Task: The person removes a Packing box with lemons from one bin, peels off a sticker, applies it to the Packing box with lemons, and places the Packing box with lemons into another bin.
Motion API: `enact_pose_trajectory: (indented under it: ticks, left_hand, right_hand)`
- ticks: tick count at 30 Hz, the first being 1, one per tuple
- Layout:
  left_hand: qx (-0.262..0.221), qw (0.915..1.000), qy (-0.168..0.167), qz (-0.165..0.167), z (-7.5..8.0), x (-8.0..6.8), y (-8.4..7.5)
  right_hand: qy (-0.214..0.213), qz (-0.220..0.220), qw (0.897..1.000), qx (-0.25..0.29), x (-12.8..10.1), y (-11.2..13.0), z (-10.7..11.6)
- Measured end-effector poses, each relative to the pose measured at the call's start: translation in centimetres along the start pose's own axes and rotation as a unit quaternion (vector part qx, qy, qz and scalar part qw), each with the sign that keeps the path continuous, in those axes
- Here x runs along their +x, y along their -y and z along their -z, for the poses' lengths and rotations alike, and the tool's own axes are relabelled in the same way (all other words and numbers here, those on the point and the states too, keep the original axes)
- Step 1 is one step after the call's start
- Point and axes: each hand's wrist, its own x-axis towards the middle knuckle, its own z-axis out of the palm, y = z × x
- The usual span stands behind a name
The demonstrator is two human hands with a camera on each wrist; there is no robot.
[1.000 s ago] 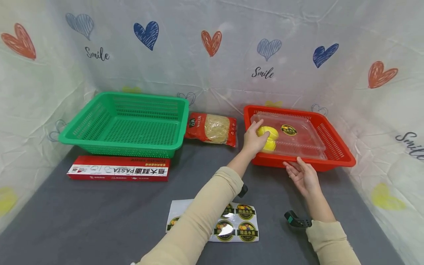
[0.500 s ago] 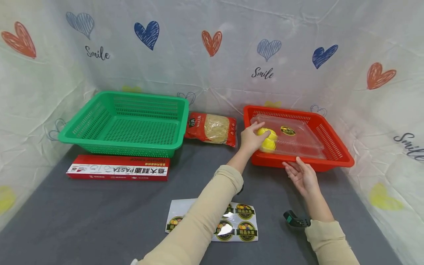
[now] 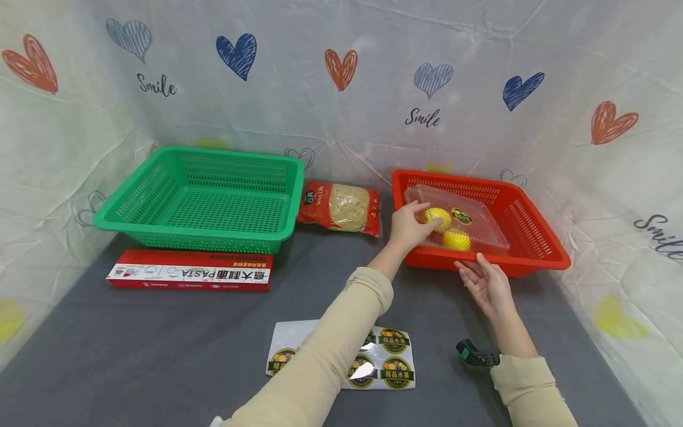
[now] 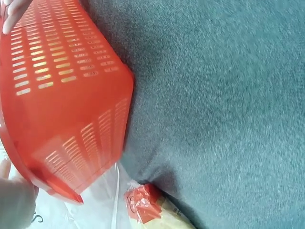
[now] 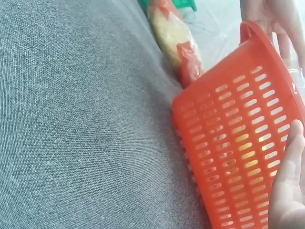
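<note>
A clear plastic box (image 3: 482,230) with a round black-and-gold sticker (image 3: 461,216) lies slanted inside the red basket (image 3: 552,255). Two round yellow fruits (image 3: 456,240) in foam netting show in the box. My left hand (image 3: 409,230) reaches over the basket's left end and holds the box's left side, thumb over the near fruit. Its far fingers are partly hidden. At the basket's front, my right hand (image 3: 488,286) has its palm turned up and its fingertips at the rim. In the right wrist view, extended right fingers (image 5: 291,164) lie along the slotted wall.
An open green basket (image 3: 290,219) stands at the back left, a red pasta box (image 3: 189,279) in front of it. Between the baskets lies a red bag of noodles (image 3: 347,207). A sticker sheet (image 3: 397,359) sits under my left sleeve. The patterned curtain (image 3: 299,107) borders the table.
The clear box has dropped lower into the red basket and shifted slightly left, its right end tipping down. The yellow fruits have rolled right inside it. My right hand has stayed in place.
</note>
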Motion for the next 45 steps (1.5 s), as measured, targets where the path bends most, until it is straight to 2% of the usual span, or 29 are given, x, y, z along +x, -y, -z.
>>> enact_pose_trajectory:
  ticks: [3,7,15,21,26,29,35,40,45]
  left_hand:
    - [0.043,0.9979,0.047,-0.014,0.1,0.0,-0.1]
    - [0.097,0.9903,0.098,-0.014,0.4,0.0,-0.2]
    - [0.157,0.9779,0.134,-0.031,0.5,0.0,-0.5]
    - [0.256,0.9563,0.132,-0.05,0.2,-0.2,-0.8]
    - [0.287,0.9505,0.11,-0.048,-0.1,-0.3,-0.8]
    - [0.293,0.9499,0.095,-0.054,-0.3,-0.4,-0.7]
    - [0.275,0.9564,0.076,-0.063,-0.7,-0.6,-0.2]
    - [0.27,0.9566,0.079,-0.077,-0.8,-0.7,0.0]
    - [0.275,0.9528,0.085,-0.096,-0.6,-0.7,0.1]
  right_hand:
    - [0.004,-0.001,1.0,0.007,0.0,0.1,0.0]
    - [0.006,-0.007,1.0,0.013,-0.1,0.1,0.1]
    - [0.004,-0.001,1.0,-0.002,0.0,0.0,0.1]
    - [0.006,-0.002,1.0,-0.007,0.2,0.0,0.1]
    - [0.006,-0.001,1.0,-0.006,0.3,0.0,0.0]
    - [0.004,-0.002,1.0,-0.007,0.3,-0.1,0.0]
    - [0.005,-0.003,1.0,-0.008,0.2,-0.1,0.0]
    - [0.0,-0.004,1.0,-0.004,0.1,-0.2,0.0]
    - [-0.01,-0.004,1.0,-0.007,-0.1,-0.2,-0.2]
